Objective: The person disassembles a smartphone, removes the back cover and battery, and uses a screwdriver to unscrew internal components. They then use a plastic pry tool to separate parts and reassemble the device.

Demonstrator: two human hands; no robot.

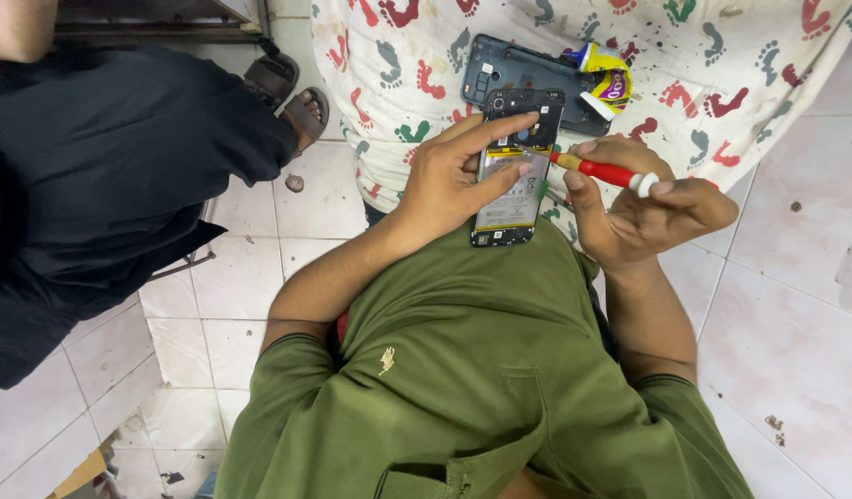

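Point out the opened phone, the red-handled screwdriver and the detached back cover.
opened phone (511, 199), head view, on its battery.
red-handled screwdriver (607, 172), head view, on the red handle.
detached back cover (518, 66), head view, on its dark inner face.

Phone (516, 171): back cover off, black frame, yellow-labelled battery exposed, camera end pointing away. Lies lengthwise, propped between lap and cloth edge. Screwdriver (603, 172): red handle, white cap, short yellow collar, lying near-level, tip at phone's right edge, upper half.
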